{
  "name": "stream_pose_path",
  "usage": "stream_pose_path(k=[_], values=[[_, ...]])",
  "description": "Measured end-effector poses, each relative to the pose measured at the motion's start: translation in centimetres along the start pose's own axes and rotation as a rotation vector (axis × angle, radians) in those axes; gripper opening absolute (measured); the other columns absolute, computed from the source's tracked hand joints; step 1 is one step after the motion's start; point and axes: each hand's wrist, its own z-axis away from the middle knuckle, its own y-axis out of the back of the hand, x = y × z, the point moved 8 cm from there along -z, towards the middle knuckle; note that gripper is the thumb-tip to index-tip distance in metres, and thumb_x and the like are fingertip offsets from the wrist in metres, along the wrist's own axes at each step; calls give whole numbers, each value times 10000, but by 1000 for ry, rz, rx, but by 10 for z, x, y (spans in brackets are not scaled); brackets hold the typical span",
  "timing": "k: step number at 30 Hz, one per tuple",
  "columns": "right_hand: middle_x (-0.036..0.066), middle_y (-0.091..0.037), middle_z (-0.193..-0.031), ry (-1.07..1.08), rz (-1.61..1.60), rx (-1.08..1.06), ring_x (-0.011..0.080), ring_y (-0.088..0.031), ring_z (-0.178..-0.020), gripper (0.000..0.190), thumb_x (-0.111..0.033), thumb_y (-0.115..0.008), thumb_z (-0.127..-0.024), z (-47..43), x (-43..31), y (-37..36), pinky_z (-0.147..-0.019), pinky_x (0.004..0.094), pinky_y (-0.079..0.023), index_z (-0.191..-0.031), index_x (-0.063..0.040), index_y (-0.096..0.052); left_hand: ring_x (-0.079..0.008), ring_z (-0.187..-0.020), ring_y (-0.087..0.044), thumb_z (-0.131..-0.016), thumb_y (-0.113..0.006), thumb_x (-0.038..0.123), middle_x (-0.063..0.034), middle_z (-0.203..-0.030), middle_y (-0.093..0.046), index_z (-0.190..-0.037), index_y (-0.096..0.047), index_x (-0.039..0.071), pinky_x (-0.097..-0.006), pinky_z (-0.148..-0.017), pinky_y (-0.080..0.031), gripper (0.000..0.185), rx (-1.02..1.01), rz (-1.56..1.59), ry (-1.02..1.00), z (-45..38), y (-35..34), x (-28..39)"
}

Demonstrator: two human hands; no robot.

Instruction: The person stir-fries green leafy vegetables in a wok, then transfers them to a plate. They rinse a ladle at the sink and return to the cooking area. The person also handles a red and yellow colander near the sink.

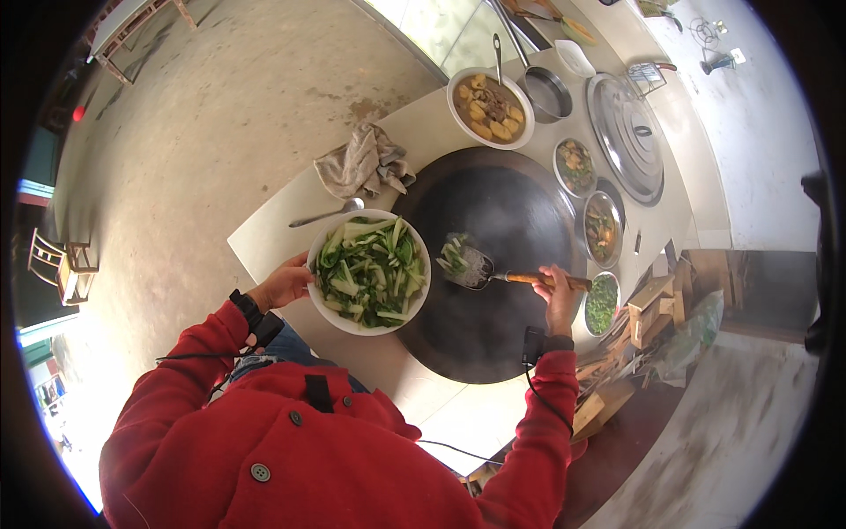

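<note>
My left hand (285, 283) grips the rim of a white bowl (313, 311) heaped with cooked leafy greens (370, 274). The bowl overlaps the near left edge of a large dark wok (502, 344) set into the counter. In my right hand (558, 297) is the wooden handle of a metal spatula (477, 270), held over the wok. Some cut greens (453, 254) and a little liquid lie on the spatula's blade. Thin steam hangs above the wok, whose visible surface is dark and shiny.
On the tiled counter (277, 221) lie a crumpled cloth (362, 162) and a metal spoon (330, 213). Beyond the wok stand a bowl of stew (489, 111), a long-handled pan (547, 92) and a metal lid (624, 135). Several smaller dishes, one with chopped greens (601, 304), line the right side, near firewood (651, 311).
</note>
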Motion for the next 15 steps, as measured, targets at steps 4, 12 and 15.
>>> stream_pose_path(k=[4, 12, 15], values=[[106, -684, -1004, -39, -88, -5, 170, -643, -657, 220, -236, -623, -906, -8, 32, 37, -625, 272, -560, -1008, -41, -618, -208, -1156, -570, -797, -495, -31, -65, -1324, -533, -1451, -362, 134, -393, -927, -520, 687, 34, -3, 29, -2, 3, -3], [80, -674, -1060, -74, -754, -37, 167, -629, -763, 173, -265, -590, -941, -8, 167, 20, -689, 262, -520, -901, -102, -633, -197, -1130, -581, -779, -490, -37, -57, -1288, -555, -1420, -409, 125, -400, -938, -509, 666, 64, 27, 1, -3, 2, -5], [55, -672, -1048, -73, -903, -33, 160, -611, -720, 195, -284, -566, -960, -8, 167, -20, -633, 243, -503, -874, -117, -619, -186, -1100, -599, -775, -494, -35, -47, -1246, -585, -1397, -439, 121, -382, -918, -519, 643, 72, 9, -26, -2, 2, -1]])
